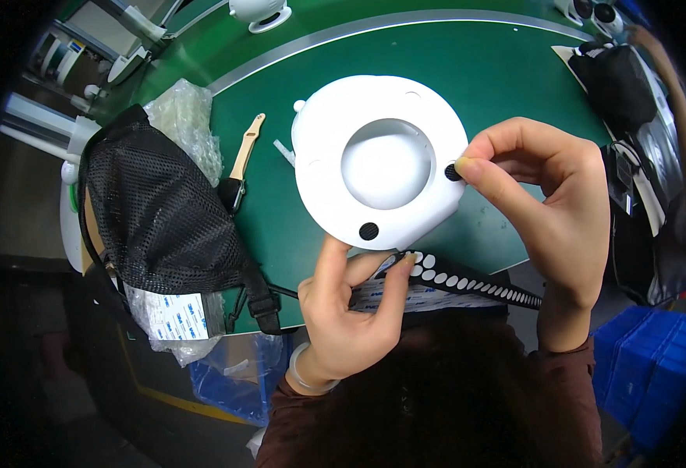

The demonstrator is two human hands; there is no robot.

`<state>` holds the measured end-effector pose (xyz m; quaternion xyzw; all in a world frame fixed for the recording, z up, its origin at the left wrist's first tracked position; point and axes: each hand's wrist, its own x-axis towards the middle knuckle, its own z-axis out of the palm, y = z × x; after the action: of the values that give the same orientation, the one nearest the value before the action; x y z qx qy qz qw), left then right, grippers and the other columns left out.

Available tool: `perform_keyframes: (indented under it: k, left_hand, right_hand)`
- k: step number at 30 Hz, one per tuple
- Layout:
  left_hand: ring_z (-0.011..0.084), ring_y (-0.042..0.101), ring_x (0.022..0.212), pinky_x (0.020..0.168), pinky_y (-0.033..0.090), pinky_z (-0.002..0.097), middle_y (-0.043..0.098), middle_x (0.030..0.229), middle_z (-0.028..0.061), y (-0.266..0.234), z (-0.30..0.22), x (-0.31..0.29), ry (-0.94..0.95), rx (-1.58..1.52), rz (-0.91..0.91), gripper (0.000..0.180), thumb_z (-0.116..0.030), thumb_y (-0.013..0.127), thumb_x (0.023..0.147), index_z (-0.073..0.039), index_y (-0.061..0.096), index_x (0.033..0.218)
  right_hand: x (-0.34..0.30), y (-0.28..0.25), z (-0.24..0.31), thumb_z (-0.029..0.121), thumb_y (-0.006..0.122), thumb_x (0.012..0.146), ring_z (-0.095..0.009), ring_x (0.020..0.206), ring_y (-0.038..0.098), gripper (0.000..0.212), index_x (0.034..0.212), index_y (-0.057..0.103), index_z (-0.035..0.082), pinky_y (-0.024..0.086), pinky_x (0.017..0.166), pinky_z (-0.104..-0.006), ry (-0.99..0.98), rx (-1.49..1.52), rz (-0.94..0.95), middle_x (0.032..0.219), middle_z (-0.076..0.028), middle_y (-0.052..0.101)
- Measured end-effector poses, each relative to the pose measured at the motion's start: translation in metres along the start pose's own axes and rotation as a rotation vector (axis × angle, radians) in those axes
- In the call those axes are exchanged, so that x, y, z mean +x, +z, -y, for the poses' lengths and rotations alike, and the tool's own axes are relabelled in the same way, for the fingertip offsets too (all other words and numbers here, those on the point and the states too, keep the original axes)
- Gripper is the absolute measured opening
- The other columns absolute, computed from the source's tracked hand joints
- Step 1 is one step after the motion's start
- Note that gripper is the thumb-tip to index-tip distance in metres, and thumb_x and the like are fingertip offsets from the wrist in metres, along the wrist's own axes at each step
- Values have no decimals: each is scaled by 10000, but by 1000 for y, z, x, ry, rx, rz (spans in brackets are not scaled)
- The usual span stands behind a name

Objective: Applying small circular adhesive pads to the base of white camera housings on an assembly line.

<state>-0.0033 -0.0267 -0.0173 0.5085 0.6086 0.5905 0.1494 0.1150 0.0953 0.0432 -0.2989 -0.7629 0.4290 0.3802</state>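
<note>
Big green work table (514,86) is taking up most of the view, curved grey strip running around its far edge. On the left a black mesh bag (155,210) is slumping over the table edge, with crinkly clear plastic wrap (187,125) behind it. Dead centre a white round plastic housing (382,164) with a dished middle is sitting tilted up at the near edge of the table. The right hand (545,210) is pinching a small black round pad (453,171) between thumb and forefinger, pressing it onto the housing's right rim. The left hand (350,312) is propping the housing from below with the thumb, other fingers curling loosely around a strip of pad backing (467,282). Another black pad (368,231) is already sitting on the lower rim. A wristwatch with tan strap (241,168) is lying just left of the housing.
</note>
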Motion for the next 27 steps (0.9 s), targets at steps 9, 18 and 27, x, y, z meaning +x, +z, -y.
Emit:
perform_keyframes:
  k: [9,18,27]
  left_hand:
    - [186,657,768,687,474,232,663,814,168,0,0,1,34,11,-2,489,65,631,712,120,396,1137]
    - [93,623,674,603,457,184,663,723,121,-20,-13,-17,-177,-20,39,283,64,637,719,48,509,971]
    - [97,631,694,618,468,191,659,743,120,-14,-22,-12,-115,-67,15,202,78,627,715,60,549,900]
  right_hand:
    - [-1,4,-1,17,652,748,-65,666,583,81,729,587,-27,457,638,-169,-38,-36,-37,724,-39,618]
    - [-38,-8,-7,6,604,760,-173,713,625,210,962,545,-6,471,617,-246,-179,-178,-95,796,-111,643]
    - [-68,9,-16,19,692,666,-219,608,594,140,788,628,45,464,524,-288,-169,-109,107,722,-68,615]
